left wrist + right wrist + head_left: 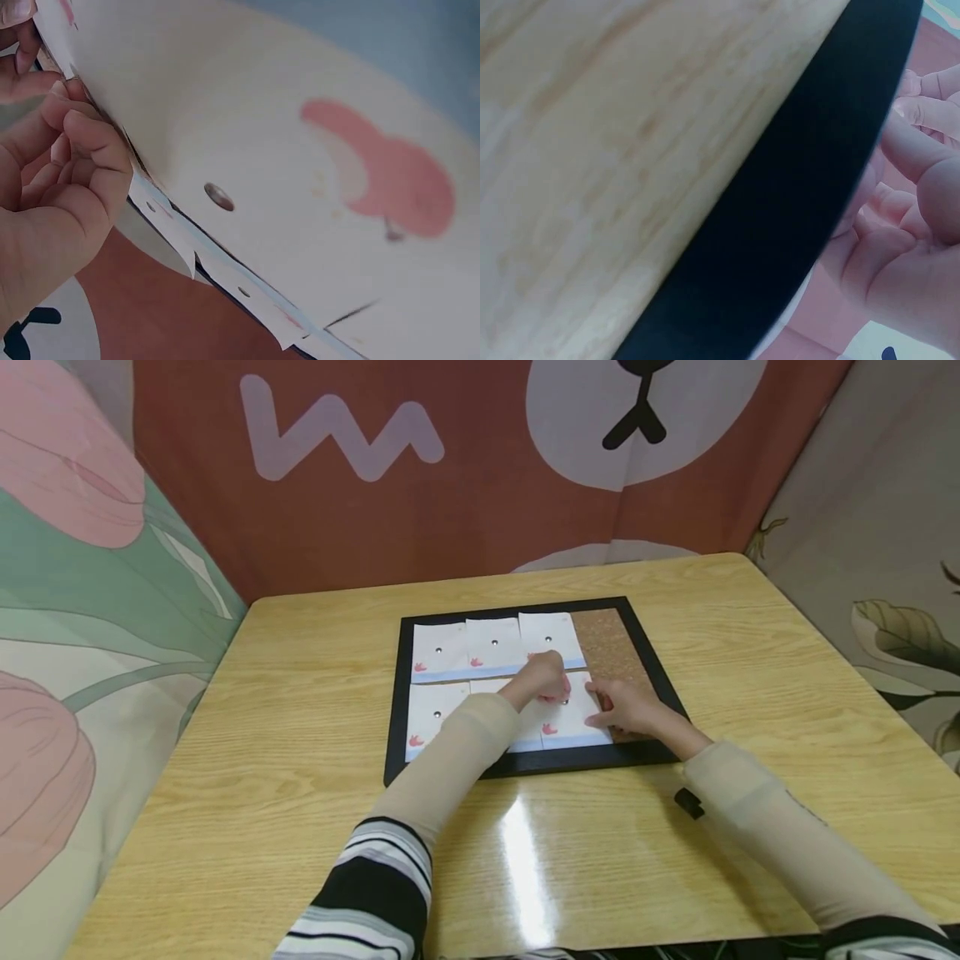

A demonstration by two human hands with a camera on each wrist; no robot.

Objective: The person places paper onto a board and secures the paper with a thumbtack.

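Note:
White paper sheets with a pink print and a blue edge lie in two rows on a black-framed cork board in the head view. My left hand bends over the lower right sheet, its fingers curled and the tips together at a silver thumbtack. The left wrist view shows this hand with thumb and finger meeting close to the paper. My right hand rests at that sheet's right edge, fingertips and thumb spread along it. The right wrist view shows the hand partly behind the frame.
The board lies on a wooden table. Silver tacks sit in the other sheets, such as the upper left sheet. A small black object is beside the right forearm. Printed cloth hangs behind the table.

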